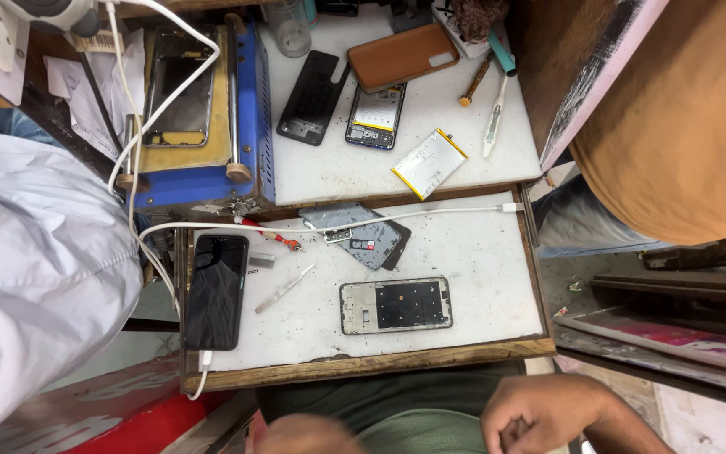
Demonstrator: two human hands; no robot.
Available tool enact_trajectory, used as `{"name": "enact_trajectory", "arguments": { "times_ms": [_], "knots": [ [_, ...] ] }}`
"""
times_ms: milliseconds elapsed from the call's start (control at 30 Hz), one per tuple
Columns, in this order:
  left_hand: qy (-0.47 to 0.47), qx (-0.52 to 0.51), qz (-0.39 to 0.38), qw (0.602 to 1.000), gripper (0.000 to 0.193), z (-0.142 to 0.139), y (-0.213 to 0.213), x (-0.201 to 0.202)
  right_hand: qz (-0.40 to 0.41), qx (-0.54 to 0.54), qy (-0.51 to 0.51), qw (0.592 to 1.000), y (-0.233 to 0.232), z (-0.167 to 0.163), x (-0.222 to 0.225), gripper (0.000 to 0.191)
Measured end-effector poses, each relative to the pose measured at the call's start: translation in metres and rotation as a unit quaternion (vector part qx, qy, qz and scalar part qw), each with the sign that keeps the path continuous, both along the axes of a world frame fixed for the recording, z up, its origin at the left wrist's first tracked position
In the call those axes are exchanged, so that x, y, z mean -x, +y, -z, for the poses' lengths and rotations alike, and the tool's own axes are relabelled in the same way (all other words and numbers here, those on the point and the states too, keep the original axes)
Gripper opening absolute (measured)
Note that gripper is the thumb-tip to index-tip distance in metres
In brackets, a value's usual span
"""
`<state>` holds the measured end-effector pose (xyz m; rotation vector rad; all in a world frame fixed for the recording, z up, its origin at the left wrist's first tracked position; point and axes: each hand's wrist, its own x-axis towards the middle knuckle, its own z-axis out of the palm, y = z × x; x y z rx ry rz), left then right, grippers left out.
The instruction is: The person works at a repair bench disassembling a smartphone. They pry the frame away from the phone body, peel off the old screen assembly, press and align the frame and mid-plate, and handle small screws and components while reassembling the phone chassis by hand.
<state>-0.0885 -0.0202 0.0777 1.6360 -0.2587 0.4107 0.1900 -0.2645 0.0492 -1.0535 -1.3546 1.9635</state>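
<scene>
My right hand (539,412) rests at the bottom edge of the view, below the wooden front rim of the white work tray (481,252), fingers curled with nothing visible in them. Only a blurred part of my left hand (304,435) shows at the bottom, so its fingers cannot be read. Nearest to both hands, a stripped phone frame (395,305) lies flat on the tray. Metal tweezers (283,288) lie to its left, and a black phone (215,291) on a white cable sits at the tray's left edge.
A grey phone part (355,234) lies on the tray. On the upper shelf are a battery (429,163), an open phone (375,117), a black back cover (311,97), a brown case (402,55) and a blue machine (199,109). Other people sit left (35,277) and right (682,109).
</scene>
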Motion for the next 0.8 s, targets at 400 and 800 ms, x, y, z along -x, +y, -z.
{"name": "enact_trajectory", "arguments": {
  "times_ms": [400, 800],
  "knots": [
    [0.249, 0.093, -0.097, 0.959, 0.014, -0.018, -0.042, -0.025, 0.399, -0.135, 0.241, 0.874, 0.039, 0.026, 0.061, 0.021],
    [0.317, 0.054, -0.153, 0.934, 0.022, -0.003, 0.01, -0.049, 0.478, -0.185, -0.444, 0.734, 0.051, 0.014, -0.002, 0.033]
  ]
}}
